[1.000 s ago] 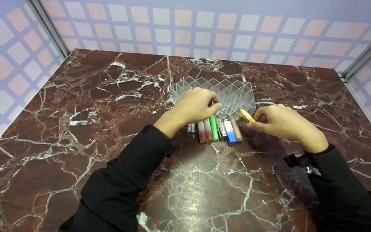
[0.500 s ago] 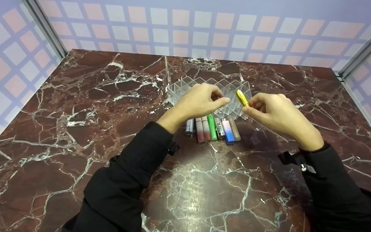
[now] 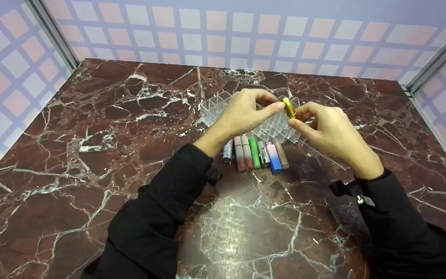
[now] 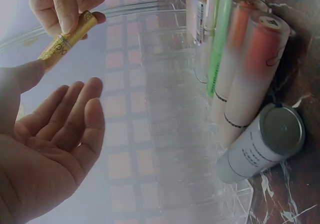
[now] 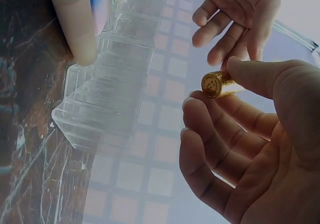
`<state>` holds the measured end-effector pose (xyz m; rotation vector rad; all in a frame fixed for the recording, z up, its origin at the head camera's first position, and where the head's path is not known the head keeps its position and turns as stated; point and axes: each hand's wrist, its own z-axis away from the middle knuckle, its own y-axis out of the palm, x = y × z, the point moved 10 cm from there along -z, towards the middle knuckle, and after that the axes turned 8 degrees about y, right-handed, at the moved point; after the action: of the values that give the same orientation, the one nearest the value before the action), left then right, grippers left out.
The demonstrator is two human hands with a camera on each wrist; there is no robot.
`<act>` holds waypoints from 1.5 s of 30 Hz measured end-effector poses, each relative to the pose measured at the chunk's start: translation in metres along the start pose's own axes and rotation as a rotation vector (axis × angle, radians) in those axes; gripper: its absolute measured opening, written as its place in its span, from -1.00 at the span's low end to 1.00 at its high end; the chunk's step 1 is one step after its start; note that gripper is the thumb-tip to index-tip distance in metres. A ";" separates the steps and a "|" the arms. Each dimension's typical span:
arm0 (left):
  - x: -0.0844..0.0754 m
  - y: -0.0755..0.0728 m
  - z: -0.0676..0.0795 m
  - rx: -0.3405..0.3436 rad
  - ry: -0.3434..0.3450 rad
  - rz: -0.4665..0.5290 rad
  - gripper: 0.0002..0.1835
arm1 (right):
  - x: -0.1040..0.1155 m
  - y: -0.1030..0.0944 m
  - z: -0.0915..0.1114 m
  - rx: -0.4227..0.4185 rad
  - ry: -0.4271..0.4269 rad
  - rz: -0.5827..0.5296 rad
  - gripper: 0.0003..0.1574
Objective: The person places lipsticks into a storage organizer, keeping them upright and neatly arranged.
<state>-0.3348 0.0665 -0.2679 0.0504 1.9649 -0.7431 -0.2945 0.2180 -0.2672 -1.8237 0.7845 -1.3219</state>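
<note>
My right hand [image 3: 327, 130] pinches a gold lipstick tube [image 3: 289, 108] between thumb and fingers, above the clear plastic organizer [image 3: 216, 110] with diamond-shaped cells. The tube is tilted; its round end [image 5: 211, 85] shows in the right wrist view. My left hand [image 3: 242, 112] is beside it, thumb [image 4: 30, 77] at the tube's other end, apparently touching. Its other fingers [image 4: 90, 119] are relaxed and clear of the tube in the left wrist view. Marks on the gold case [image 4: 61, 47] are too small to read surely.
Several cosmetic tubes lie in a row before the organizer: a silver-grey one [image 3: 227, 151], two red-ended ones [image 3: 240, 153], a green one [image 3: 254, 153], a clear one [image 3: 263, 153], a pink-and-blue one [image 3: 274, 157] and a beige one [image 3: 281, 154]. Patterned panels [image 3: 215, 40] enclose the marbled table [image 3: 130, 162].
My right hand has raised the gold lipstick tube up and slightly left, and it stands more upright. My left hand has moved right and up, bringing its thumb to the tube's end.
</note>
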 end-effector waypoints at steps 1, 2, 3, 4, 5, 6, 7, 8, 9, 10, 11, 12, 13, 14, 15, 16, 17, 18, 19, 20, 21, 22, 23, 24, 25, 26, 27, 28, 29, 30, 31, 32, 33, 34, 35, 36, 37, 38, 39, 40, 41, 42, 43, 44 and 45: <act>0.001 -0.001 0.000 -0.011 0.002 0.009 -0.69 | 0.000 0.000 0.000 0.000 0.001 0.000 -0.62; 0.001 -0.001 0.000 -0.019 0.001 0.017 -0.69 | -0.001 0.000 0.000 0.000 0.001 0.000 -0.63; 0.002 -0.002 -0.001 -0.028 0.001 0.023 -0.69 | -0.001 0.001 -0.001 -0.001 0.001 -0.002 -0.63; 0.003 -0.003 -0.001 -0.036 0.002 0.028 -0.68 | -0.001 0.001 -0.001 -0.001 0.001 -0.003 -0.63; 0.003 -0.003 -0.001 -0.043 0.002 0.032 -0.67 | -0.002 0.001 -0.001 -0.001 0.004 -0.004 -0.64; 0.003 -0.004 -0.001 -0.049 0.004 0.034 -0.67 | -0.002 0.001 -0.002 -0.001 0.002 -0.004 -0.64; 0.002 -0.004 -0.001 -0.054 0.010 0.033 -0.66 | -0.002 0.001 -0.002 0.000 0.004 -0.004 -0.65; 0.002 -0.003 -0.001 -0.058 0.016 0.034 -0.65 | -0.003 0.001 -0.003 -0.001 0.005 -0.002 -0.65; 0.001 -0.003 -0.002 -0.062 0.021 0.035 -0.64 | -0.003 0.001 -0.003 -0.004 0.007 0.000 -0.65; 0.000 -0.003 -0.002 -0.064 0.025 0.038 -0.63 | -0.003 0.001 -0.004 -0.005 0.007 0.005 -0.65; -0.001 -0.003 -0.003 -0.067 0.033 0.038 -0.62 | -0.003 0.001 -0.004 -0.006 0.007 0.007 -0.65; -0.002 -0.002 -0.003 -0.071 0.042 0.037 -0.62 | -0.003 0.001 -0.004 -0.008 0.007 0.009 -0.66; -0.003 -0.002 -0.004 -0.076 0.052 0.032 -0.62 | -0.003 0.001 -0.004 -0.010 0.006 0.011 -0.66; -0.004 -0.002 -0.004 -0.079 0.057 0.027 -0.62 | -0.003 0.001 -0.005 -0.012 0.003 0.013 -0.66; -0.004 -0.002 -0.004 -0.081 0.059 0.022 -0.63 | -0.002 0.001 -0.005 -0.012 0.000 0.013 -0.66; -0.005 -0.002 -0.004 -0.085 0.067 0.013 -0.64 | -0.002 0.001 -0.005 -0.011 -0.002 0.011 -0.66; -0.006 -0.002 -0.005 -0.087 0.073 0.003 -0.65 | -0.002 0.002 -0.005 -0.010 -0.001 0.007 -0.65; -0.006 -0.002 -0.005 -0.091 0.079 -0.008 -0.66 | -0.001 0.002 -0.005 -0.010 -0.002 0.008 -0.64; -0.006 -0.001 -0.005 -0.091 0.081 -0.016 -0.67 | -0.001 0.002 -0.005 -0.009 -0.004 0.009 -0.63; -0.006 -0.001 -0.005 -0.090 0.083 -0.019 -0.68 | -0.001 0.002 -0.005 -0.010 -0.002 0.009 -0.62; -0.006 -0.001 -0.006 -0.090 0.084 -0.018 -0.68 | -0.001 0.003 -0.005 -0.009 0.002 0.005 -0.61; -0.006 0.000 -0.006 -0.090 0.088 -0.014 -0.69 | -0.002 0.003 -0.005 -0.009 0.008 0.001 -0.61; -0.005 0.000 -0.007 -0.090 0.088 -0.005 -0.69 | -0.003 0.002 -0.005 -0.010 0.013 -0.001 -0.61; -0.005 0.001 -0.007 -0.090 0.092 0.005 -0.69 | -0.003 0.002 -0.006 -0.011 0.015 -0.003 -0.61; -0.005 0.001 -0.008 -0.090 0.091 0.018 -0.70 | -0.003 0.002 -0.006 -0.011 0.016 -0.006 -0.61; -0.004 0.001 -0.008 -0.093 0.093 0.031 -0.70 | -0.003 0.002 -0.006 -0.012 0.015 -0.007 -0.61; -0.003 0.001 -0.008 -0.094 0.092 0.042 -0.70 | -0.003 0.002 -0.007 -0.012 0.014 -0.007 -0.60; -0.003 0.001 -0.008 -0.095 0.093 0.049 -0.71 | -0.003 0.003 -0.007 -0.013 0.008 -0.004 -0.60; -0.002 0.001 -0.008 -0.097 0.092 0.052 -0.71 | -0.002 0.003 -0.007 -0.014 0.003 -0.002 -0.60; -0.001 0.001 -0.008 -0.098 0.092 0.053 -0.72 | -0.002 0.003 -0.008 -0.013 -0.002 -0.001 -0.60; -0.001 0.000 -0.008 -0.100 0.090 0.053 -0.73 | -0.002 0.004 -0.009 -0.014 -0.009 0.001 -0.60; 0.000 0.000 -0.008 -0.099 0.090 0.051 -0.74 | -0.002 0.004 -0.009 -0.013 -0.011 0.001 -0.61; 0.000 0.000 -0.007 -0.099 0.090 0.050 -0.74 | -0.002 0.005 -0.010 -0.012 -0.011 0.000 -0.61; 0.000 0.000 -0.008 -0.099 0.091 0.046 -0.75 | -0.002 0.005 -0.010 -0.013 -0.012 -0.001 -0.62; 0.000 0.001 -0.008 -0.098 0.094 0.042 -0.75 | -0.002 0.005 -0.010 -0.013 -0.013 -0.003 -0.62; -0.001 0.001 -0.008 -0.098 0.097 0.038 -0.76 | -0.002 0.005 -0.011 -0.015 -0.015 -0.004 -0.62; -0.001 0.001 -0.008 -0.097 0.101 0.035 -0.76 | -0.002 0.005 -0.011 -0.016 -0.017 -0.005 -0.63; -0.002 0.002 -0.009 -0.098 0.105 0.036 -0.76 | -0.003 0.004 -0.012 -0.019 -0.016 -0.006 -0.63; -0.003 0.002 -0.009 -0.099 0.109 0.034 -0.76 | -0.003 0.004 -0.012 -0.021 -0.017 -0.007 -0.63; -0.004 0.002 -0.009 -0.100 0.112 0.030 -0.76 | -0.003 0.004 -0.013 -0.023 -0.021 -0.007 -0.63; -0.004 0.002 -0.010 -0.103 0.116 0.027 -0.75 | -0.002 0.004 -0.014 -0.024 -0.022 -0.010 -0.63; -0.005 0.002 -0.010 -0.104 0.117 0.027 -0.75 | -0.002 0.005 -0.014 -0.025 -0.021 -0.013 -0.63; -0.006 0.003 -0.011 -0.106 0.119 0.026 -0.75 | -0.002 0.005 -0.015 -0.026 -0.021 -0.015 -0.63; -0.006 0.003 -0.011 -0.107 0.117 0.029 -0.75 | -0.002 0.005 -0.016 -0.027 -0.021 -0.016 -0.63; -0.006 0.003 -0.011 -0.109 0.115 0.029 -0.75 | -0.002 0.005 -0.016 -0.028 -0.021 -0.015 -0.64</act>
<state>-0.3400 0.0761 -0.2606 0.0572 2.1072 -0.6253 -0.3111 0.2135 -0.2692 -1.8658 0.7831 -1.3054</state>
